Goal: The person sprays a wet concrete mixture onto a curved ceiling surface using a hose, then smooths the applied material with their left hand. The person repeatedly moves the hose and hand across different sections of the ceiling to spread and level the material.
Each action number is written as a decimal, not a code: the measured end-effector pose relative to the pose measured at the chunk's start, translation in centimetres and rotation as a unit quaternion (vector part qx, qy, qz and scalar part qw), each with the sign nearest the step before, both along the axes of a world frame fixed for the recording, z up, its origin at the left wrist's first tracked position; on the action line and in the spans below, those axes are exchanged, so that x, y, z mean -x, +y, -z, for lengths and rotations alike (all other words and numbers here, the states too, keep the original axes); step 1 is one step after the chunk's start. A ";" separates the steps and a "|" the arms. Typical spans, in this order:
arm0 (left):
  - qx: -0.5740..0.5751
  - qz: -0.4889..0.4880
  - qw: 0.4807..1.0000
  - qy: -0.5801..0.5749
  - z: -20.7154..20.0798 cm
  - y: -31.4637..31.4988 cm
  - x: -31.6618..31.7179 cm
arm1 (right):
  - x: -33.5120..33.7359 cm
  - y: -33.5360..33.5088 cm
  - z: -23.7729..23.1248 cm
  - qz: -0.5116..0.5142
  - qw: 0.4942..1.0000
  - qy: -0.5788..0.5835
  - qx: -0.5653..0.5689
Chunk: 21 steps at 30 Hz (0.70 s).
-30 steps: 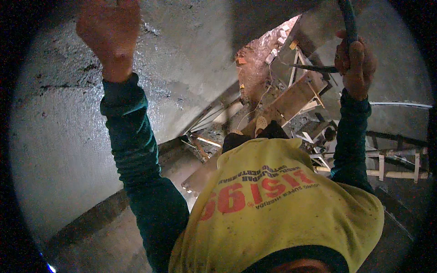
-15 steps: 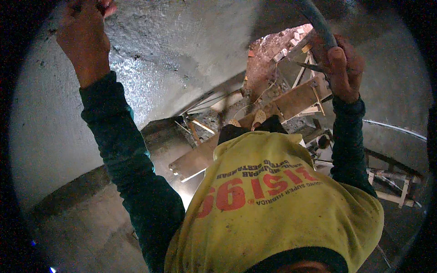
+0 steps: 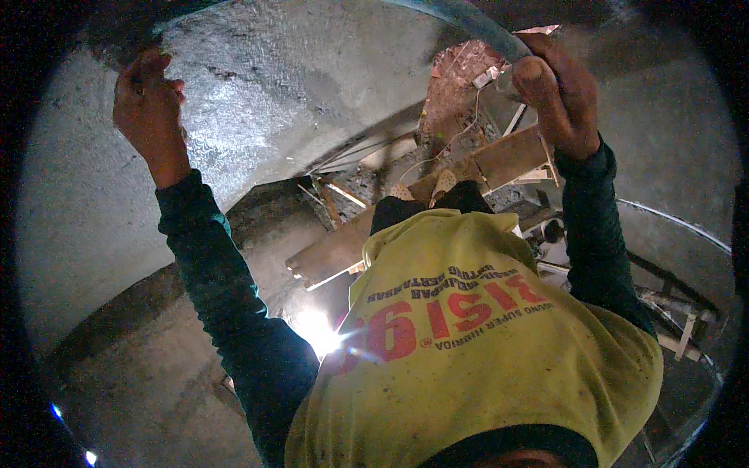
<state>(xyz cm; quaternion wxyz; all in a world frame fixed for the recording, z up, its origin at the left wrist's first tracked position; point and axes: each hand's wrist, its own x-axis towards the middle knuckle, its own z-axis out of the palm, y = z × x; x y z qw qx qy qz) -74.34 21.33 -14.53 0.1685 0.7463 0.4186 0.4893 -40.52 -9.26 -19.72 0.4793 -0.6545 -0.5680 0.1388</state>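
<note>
My right hand (image 3: pixel 558 97) is closed round one end of a curved grey pipe (image 3: pixel 464 23), hose-like and smooth. From that fist the pipe arcs up and left past the upper edge of the picture. At the upper left my left hand (image 3: pixel 152 109) is raised in front of the plastered wall (image 3: pixel 273 86), its fingers curled together. Whatever they hold, if anything, is lost in the dark patch at the fingertips. Both arms are lifted high, in dark green sleeves.
Below, my feet stand on a wooden plank (image 3: pixel 499 160) of a scaffold. Timber pieces (image 3: pixel 686 335) lie lower at the right. A thin cable (image 3: pixel 460 132) hangs near broken reddish rubble (image 3: pixel 460 70). A bright lamp (image 3: pixel 320 335) glows beside my left elbow.
My left hand has come down a little and slightly right. My right hand has moved left and up with the pipe, which now bends leftward over the top. The lamp has come into sight.
</note>
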 end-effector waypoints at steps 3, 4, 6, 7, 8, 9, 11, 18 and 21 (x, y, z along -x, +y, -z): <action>0.031 -0.016 0.999 -0.012 0.8 0.5 1.2 | -0.8 0.7 0.9 0.008 0.983 -0.159 -0.093; 0.064 -0.006 0.997 -0.049 1.0 0.4 1.6 | -0.4 0.9 0.3 -0.023 0.984 -0.163 -0.071; 0.129 0.016 0.984 -0.124 1.4 0.0 2.5 | 1.1 1.9 -1.0 -0.074 0.984 -0.159 -0.037; 0.113 0.018 0.984 -0.135 2.1 0.3 3.0 | 1.8 2.4 -1.3 -0.095 0.984 -0.152 -0.024; 0.095 0.020 0.985 -0.144 2.6 0.8 3.7 | 2.4 2.7 -0.9 -0.105 0.985 -0.131 -0.022; 0.090 0.024 0.984 -0.155 2.8 1.4 4.2 | 2.9 3.1 -0.5 -0.116 0.987 -0.111 -0.021; 0.094 0.027 0.979 -0.179 3.1 2.5 5.8 | 3.8 4.0 -0.1 -0.137 0.980 -0.129 -0.065; 0.089 -0.005 0.996 -0.004 5.5 4.2 9.6 | 2.8 3.6 3.8 -0.083 0.994 -0.057 -0.031; -0.014 -0.157 0.939 0.307 8.2 6.3 13.7 | 0.4 1.8 7.1 -0.047 0.976 0.212 0.013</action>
